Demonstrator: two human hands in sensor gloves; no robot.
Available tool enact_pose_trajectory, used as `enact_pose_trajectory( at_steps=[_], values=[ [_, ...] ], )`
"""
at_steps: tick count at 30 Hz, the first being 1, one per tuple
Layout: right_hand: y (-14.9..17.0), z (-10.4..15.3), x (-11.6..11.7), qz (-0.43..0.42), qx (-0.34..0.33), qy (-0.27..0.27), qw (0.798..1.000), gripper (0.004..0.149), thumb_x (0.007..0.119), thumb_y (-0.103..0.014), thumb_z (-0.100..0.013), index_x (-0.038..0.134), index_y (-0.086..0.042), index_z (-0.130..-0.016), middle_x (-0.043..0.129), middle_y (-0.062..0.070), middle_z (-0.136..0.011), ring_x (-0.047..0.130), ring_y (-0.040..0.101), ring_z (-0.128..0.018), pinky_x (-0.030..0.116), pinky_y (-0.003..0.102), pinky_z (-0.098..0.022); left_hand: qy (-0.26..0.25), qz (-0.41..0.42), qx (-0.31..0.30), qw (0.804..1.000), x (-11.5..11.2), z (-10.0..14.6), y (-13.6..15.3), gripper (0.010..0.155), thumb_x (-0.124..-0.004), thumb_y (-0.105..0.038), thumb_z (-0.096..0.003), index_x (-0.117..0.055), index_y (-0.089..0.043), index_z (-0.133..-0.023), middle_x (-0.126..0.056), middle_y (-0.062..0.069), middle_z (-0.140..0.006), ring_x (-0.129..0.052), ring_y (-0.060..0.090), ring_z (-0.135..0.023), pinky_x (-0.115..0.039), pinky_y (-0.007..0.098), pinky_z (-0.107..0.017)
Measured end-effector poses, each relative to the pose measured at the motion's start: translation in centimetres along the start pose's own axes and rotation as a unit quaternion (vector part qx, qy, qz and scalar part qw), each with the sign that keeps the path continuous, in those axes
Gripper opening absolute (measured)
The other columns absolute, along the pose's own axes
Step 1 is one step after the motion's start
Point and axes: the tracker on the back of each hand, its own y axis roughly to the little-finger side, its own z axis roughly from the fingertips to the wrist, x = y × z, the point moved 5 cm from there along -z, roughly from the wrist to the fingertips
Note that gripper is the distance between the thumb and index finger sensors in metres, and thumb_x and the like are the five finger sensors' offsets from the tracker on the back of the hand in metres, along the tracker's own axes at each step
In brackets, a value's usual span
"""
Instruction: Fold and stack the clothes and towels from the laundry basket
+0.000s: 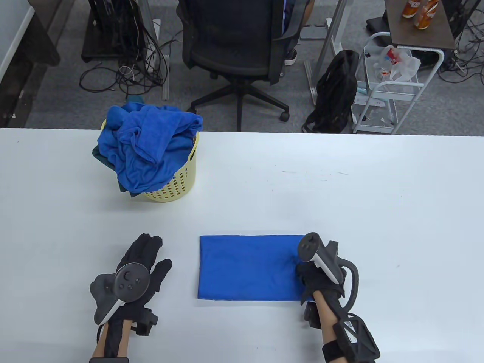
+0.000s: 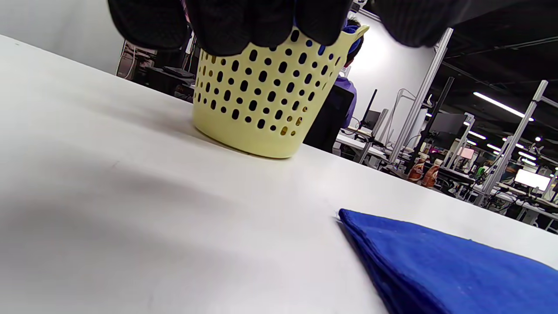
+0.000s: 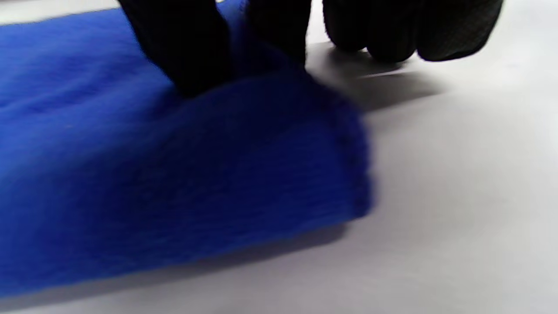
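My right hand (image 1: 321,274) is nearest me, its thumb and fingers (image 3: 187,56) pinching the right end of the folded blue towel (image 1: 249,267), which lies on the white table (image 1: 340,181) between my two hands. In the right wrist view that end bulges up into a soft rounded hump where I grip it. My left hand (image 1: 141,264) sits just left of the towel, apart from it, fingers spread and holding nothing.

The risk, as I judge it, is in that hump: if I lift or swing this end over with only one pinch, the layers could slide against each other and the stacked edges would come out of line, leaving a crooked fold. Pulling sideways could also drag the whole towel across the smooth tabletop, since my left hand is not pinning it.

The towel itself looks like plush, deep blue terry, a flat rectangle with straight edges and visible layers at its near left corner.

Farther back on the left stands the pale yellow laundry basket (image 1: 177,185), perforated, heaped with crumpled blue towels (image 1: 145,147) spilling over its rim, with something darker underneath.
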Motion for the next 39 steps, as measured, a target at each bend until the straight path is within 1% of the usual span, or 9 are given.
enact_pose_trajectory(
  at_steps=[5,7,10,13,16,18,22,32,39],
  values=[
    [-0.2,1.5,-1.1,-0.067,-0.068,0.055,0.994,0.043,0.075,-0.028,-0.062,0.064,-0.001,-0.094,0.063,0.038,-0.105,0.069,0.059,-0.088,0.071,0.067,-0.059,0.014,0.000,-0.006,1.000,-0.6,0.0,0.0,0.074,-0.070,-0.057,-0.0532,-0.054,-0.024,-0.117,-0.056,0.017,-0.124,-0.068,0.043,-0.109,-0.068,0.062,-0.073],
    [0.9,1.6,-1.5,-0.156,-0.084,0.039,0.983,0.043,0.073,-0.025,-0.063,0.060,0.000,-0.095,0.069,0.037,-0.101,0.090,0.037,-0.073,0.084,0.053,-0.051,0.020,-0.004,-0.007,1.000,-0.9,-0.1,-0.1,0.074,-0.070,-0.057,-0.0529,-0.053,-0.024,-0.117,-0.055,0.018,-0.125,-0.067,0.043,-0.109,-0.068,0.062,-0.073],
    [2.9,1.5,-0.8,-0.309,-0.095,-0.030,0.946,0.057,0.071,-0.023,-0.064,0.044,-0.002,-0.109,0.067,0.039,-0.101,0.094,0.030,-0.066,0.087,0.046,-0.046,0.026,-0.009,-0.009,1.000,-1.1,-0.1,-0.2,0.075,-0.070,-0.058,-0.0531,-0.053,-0.024,-0.118,-0.055,0.018,-0.125,-0.067,0.043,-0.109,-0.068,0.062,-0.073],
    [4.1,1.1,0.4,-0.409,-0.161,-0.110,0.891,0.079,0.069,-0.029,-0.066,0.007,-0.025,-0.115,0.046,0.045,-0.111,0.086,0.040,-0.078,0.083,0.053,-0.053,0.030,-0.013,-0.005,0.999,-1.3,-0.2,-0.1,0.075,-0.070,-0.058,-0.0531,-0.052,-0.024,-0.118,-0.055,0.018,-0.125,-0.067,0.044,-0.109,-0.068,0.062,-0.073],
    [4.6,0.7,1.1,-0.477,-0.220,-0.182,0.831,0.071,0.069,-0.027,-0.067,0.015,-0.036,-0.113,0.031,0.042,-0.116,0.080,0.047,-0.083,0.078,0.058,-0.056,0.037,-0.014,-0.001,0.999,-1.6,-0.2,0.1,0.075,-0.070,-0.058,-0.0532,-0.052,-0.025,-0.118,-0.054,0.019,-0.125,-0.066,0.044,-0.109,-0.067,0.062,-0.073],
    [4.5,0.5,1.3,-0.450,-0.234,-0.203,0.838,0.068,0.070,-0.025,-0.066,0.024,-0.035,-0.115,0.027,0.036,-0.118,0.081,0.044,-0.082,0.077,0.056,-0.058,0.039,-0.015,0.000,0.999,-1.7,-0.2,0.2,0.074,-0.070,-0.058,-0.0532,-0.052,-0.026,-0.118,-0.054,0.019,-0.125,-0.066,0.044,-0.110,-0.067,0.062,-0.073],
    [4.1,0.3,2.0,-0.350,-0.235,-0.190,0.887,0.068,0.074,-0.019,-0.062,0.035,-0.029,-0.116,0.030,0.026,-0.119,0.086,0.033,-0.074,0.079,0.049,-0.055,0.050,-0.019,-0.002,0.999,-1.8,-0.3,0.2,0.074,-0.070,-0.057,-0.0533,-0.053,-0.025,-0.117,-0.055,0.018,-0.125,-0.067,0.044,-0.110,-0.067,0.062,-0.073],
    [3.6,1.4,-0.7,-0.343,-0.267,-0.109,0.894,0.068,0.077,-0.017,-0.060,0.039,-0.020,-0.116,0.033,0.015,-0.121,0.090,0.024,-0.058,0.082,0.040,-0.045,0.055,-0.018,0.001,0.998,-1.9,-0.3,0.6,0.075,-0.070,-0.057,-0.0532,-0.053,-0.023,-0.118,-0.056,0.017,-0.125,-0.068,0.043,-0.109,-0.068,0.062,-0.073],
    [4.7,1.6,-1.9,-0.189,-0.193,-0.015,0.963,0.076,0.083,-0.020,-0.057,0.036,-0.019,-0.116,0.040,0.019,-0.118,0.091,0.016,-0.042,0.084,0.033,-0.034,0.059,-0.028,0.001,0.998,-1.9,-0.3,0.5,0.075,-0.070,-0.057,-0.0530,-0.053,-0.024,-0.118,-0.057,0.016,-0.125,-0.068,0.042,-0.110,-0.068,0.062,-0.073]
  ],
)
